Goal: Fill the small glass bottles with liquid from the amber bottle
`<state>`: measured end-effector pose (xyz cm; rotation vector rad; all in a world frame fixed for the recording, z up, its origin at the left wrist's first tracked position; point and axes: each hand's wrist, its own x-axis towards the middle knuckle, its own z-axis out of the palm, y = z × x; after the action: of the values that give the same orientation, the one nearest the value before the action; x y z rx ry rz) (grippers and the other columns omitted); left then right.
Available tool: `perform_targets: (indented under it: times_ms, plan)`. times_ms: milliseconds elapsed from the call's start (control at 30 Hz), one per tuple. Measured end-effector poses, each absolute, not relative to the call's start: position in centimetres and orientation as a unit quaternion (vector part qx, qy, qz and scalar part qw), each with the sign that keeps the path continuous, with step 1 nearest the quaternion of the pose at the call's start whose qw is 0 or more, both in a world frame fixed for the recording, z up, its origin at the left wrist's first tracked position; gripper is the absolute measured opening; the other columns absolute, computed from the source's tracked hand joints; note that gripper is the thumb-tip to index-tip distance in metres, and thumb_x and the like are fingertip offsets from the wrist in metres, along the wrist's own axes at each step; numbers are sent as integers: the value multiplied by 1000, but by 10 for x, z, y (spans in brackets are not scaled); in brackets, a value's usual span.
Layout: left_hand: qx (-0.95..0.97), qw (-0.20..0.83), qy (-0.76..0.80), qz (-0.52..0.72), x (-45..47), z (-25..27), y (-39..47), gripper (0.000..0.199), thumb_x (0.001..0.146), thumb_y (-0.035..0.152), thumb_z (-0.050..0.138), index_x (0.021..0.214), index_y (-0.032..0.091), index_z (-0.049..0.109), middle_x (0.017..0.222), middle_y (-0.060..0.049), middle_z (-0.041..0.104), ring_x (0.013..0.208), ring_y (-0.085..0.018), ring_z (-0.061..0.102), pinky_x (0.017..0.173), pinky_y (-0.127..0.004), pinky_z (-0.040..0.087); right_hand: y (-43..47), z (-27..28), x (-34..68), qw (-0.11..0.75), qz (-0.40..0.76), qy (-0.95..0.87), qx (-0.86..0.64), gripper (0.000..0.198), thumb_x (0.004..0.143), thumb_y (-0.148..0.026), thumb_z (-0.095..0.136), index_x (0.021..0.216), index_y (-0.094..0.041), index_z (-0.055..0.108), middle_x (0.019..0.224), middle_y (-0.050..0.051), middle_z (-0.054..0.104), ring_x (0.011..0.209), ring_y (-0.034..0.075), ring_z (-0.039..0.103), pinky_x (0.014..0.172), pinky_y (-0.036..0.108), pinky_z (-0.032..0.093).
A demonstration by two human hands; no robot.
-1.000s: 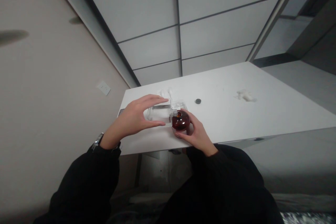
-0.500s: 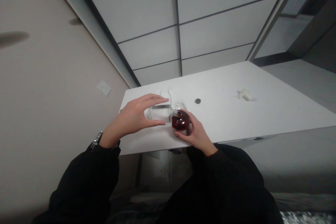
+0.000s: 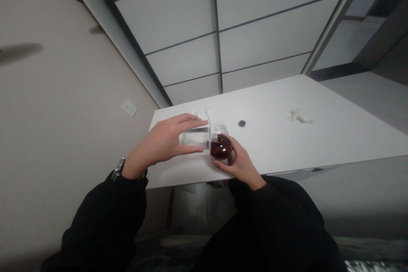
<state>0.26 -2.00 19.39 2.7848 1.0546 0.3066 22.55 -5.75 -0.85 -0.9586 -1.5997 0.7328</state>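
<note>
My left hand (image 3: 174,136) is closed round a clear glass bottle (image 3: 196,137), tipped on its side with its neck pointing right. Some clear liquid shows inside it. The bottle's mouth rests at the opening of a dark red-brown round glass container (image 3: 221,147). Wrapped about that container from the right is my right hand (image 3: 239,159). Behind the two vessels a clear object (image 3: 222,128) lies on the white table (image 3: 270,106), partly hidden. A small dark round cap (image 3: 242,123) lies beyond my right hand.
A crumpled whitish clump (image 3: 300,115) lies on the right part of the table. White sliding panels (image 3: 188,55) stand behind the table. A wall with a socket (image 3: 129,108) borders it on the left.
The view has shifted slightly, so everything sits a little further right. Both hands keep their holds, and the bottle stays tipped at the container's opening.
</note>
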Motion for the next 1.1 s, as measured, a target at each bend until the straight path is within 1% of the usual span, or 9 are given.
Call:
perform_targets:
  times_ms: [133,333,500,700,900,1100]
  plan:
    - [928,62,357,83,5,197,-21,58,90,48,79,144,30,67,145,-8,69,132,-30,67,110,-43,55,-57,-9,225,543,309,-671,-399,80,82,-42,85,152,-26,51,151,13,64,143,35,60,124,57,46]
    - [928,50,362,70,6,198,-20,60,89,50,79,144,30,66,146,-8,68,132,-31,67,108,-42,55,-57,-9,226,542,309,-671,-400,80,82,-44,85,152,-27,51,151,14,63,143,36,59,123,58,45]
    - [930,42,361,59,7,200,-20,61,89,51,79,144,29,66,146,-8,69,131,-31,67,107,-41,55,-58,-9,225,543,306,-671,-401,79,82,-44,85,151,-25,51,151,15,63,143,35,60,123,57,46]
    - [932,25,358,50,10,204,-22,58,92,52,76,144,29,66,145,-7,69,130,-30,68,105,-39,56,-58,-9,225,540,310,-672,-402,79,83,-43,85,151,-24,50,151,15,63,143,35,59,123,57,46]
    - [934,18,356,40,13,207,-23,58,93,53,75,144,26,66,143,-9,70,129,-30,68,106,-41,56,-58,-10,226,542,303,-674,-400,79,83,-43,85,151,-25,50,151,14,63,143,35,59,123,56,47]
    - [934,12,357,28,17,211,-24,56,95,52,72,144,26,67,144,-9,70,129,-29,68,107,-41,55,-59,-9,226,541,303,-676,-398,78,84,-42,84,151,-26,49,152,14,62,144,34,59,123,55,46]
